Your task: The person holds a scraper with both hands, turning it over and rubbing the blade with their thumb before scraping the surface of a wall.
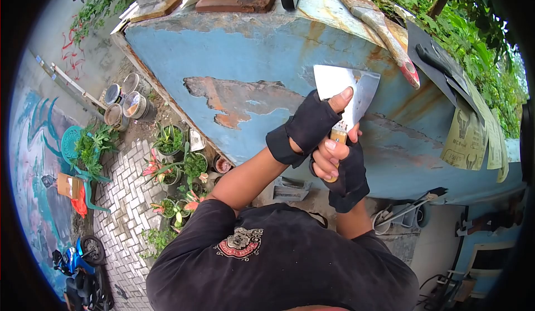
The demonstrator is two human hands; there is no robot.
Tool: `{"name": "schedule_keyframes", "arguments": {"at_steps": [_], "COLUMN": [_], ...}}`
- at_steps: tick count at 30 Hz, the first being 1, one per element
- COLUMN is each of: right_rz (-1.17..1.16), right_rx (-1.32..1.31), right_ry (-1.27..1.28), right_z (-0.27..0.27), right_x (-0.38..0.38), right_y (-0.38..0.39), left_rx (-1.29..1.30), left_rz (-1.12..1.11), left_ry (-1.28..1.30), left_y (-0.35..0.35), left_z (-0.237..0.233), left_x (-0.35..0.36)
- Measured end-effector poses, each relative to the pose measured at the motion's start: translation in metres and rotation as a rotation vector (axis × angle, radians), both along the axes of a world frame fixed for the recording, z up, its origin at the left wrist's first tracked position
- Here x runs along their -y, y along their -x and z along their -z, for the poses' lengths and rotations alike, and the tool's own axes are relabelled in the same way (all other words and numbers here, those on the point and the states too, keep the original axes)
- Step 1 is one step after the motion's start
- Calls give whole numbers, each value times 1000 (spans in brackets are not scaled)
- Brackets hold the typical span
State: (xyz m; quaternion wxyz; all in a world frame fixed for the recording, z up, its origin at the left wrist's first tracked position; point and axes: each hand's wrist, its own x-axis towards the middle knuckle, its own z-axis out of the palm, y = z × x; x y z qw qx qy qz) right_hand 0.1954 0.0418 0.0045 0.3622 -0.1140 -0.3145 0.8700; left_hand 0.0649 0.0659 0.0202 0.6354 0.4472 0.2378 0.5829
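A wide-bladed paint scraper [365, 88] is held up in front of the blue wall, its shiny blade pointing up and its wooden handle down. Fingers of my right hand [341, 163], in a black fingerless glove, wrap around the handle. Gloved the same way, my left hand [317, 122] grips the scraper where blade meets handle, with its thumb lying on the blade and its other fingers hidden behind. Behind the tool, the blue wall [245, 54] has a large peeled patch [239, 96] showing grey and reddish-brown beneath.
On the wall's top ledge lies a worn paintbrush [382, 29] with a red handle tip. Sandpaper sheets [468, 130] hang over the edge at right, near a black tool [434, 59]. Paint buckets [136, 105], potted plants [170, 141] and a blue motorbike [75, 258] stand below left.
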Motion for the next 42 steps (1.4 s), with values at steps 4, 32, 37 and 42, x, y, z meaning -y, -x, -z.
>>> {"name": "schedule_keyframes", "arguments": {"at_steps": [4,32,37,42], "right_rz": [-32,-272,-320,-35], "right_rx": [-5,5,-126,185], "right_ry": [-21,89,106,-223], "right_z": [7,24,21,25], "right_x": [-6,15,26,38], "right_y": [4,-17,0,19], "left_rx": [14,55,-65,-146], "left_rz": [-20,-169,-298,-311], "left_ry": [-18,49,60,76], "left_y": [1,-1,12,38], "left_z": [-3,26,20,12], "left_x": [3,50,63,67]}}
